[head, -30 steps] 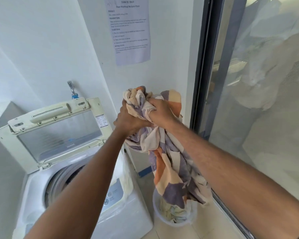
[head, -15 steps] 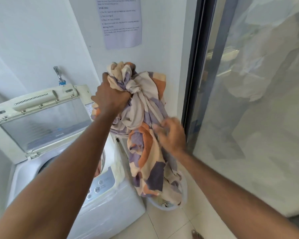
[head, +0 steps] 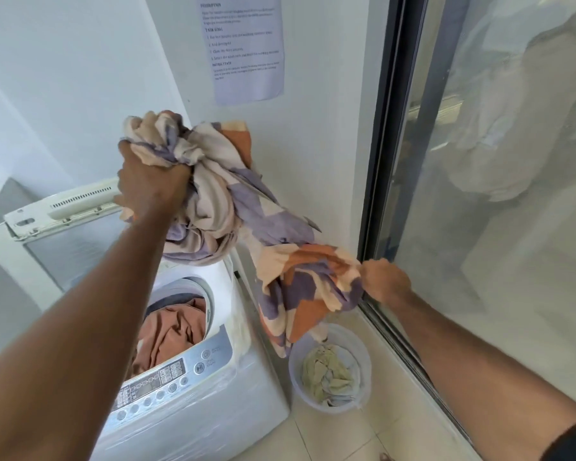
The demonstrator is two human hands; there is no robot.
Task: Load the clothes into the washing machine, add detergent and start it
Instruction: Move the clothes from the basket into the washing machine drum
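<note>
Both hands, left point(head: 150, 181) and right point(head: 384, 282), gripped the cream, purple and orange patterned cloth point(head: 233, 207) above the open white top-loading washing machine point(head: 193, 404); rust-coloured laundry point(head: 170, 334) lay inside it; pale clothes point(head: 330, 374) remained in the translucent plastic basket point(head: 364, 361) beside it; detergent and starting seemed still ahead.

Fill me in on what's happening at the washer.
A person is loading laundry. The left hand grips a bunched end of a patterned sheet held high above the open washer, and the right hand pinches a lower part of it over the basket on the floor. An orange cloth already lies in the drum. Some pale clothes remain in the basket.
</note>
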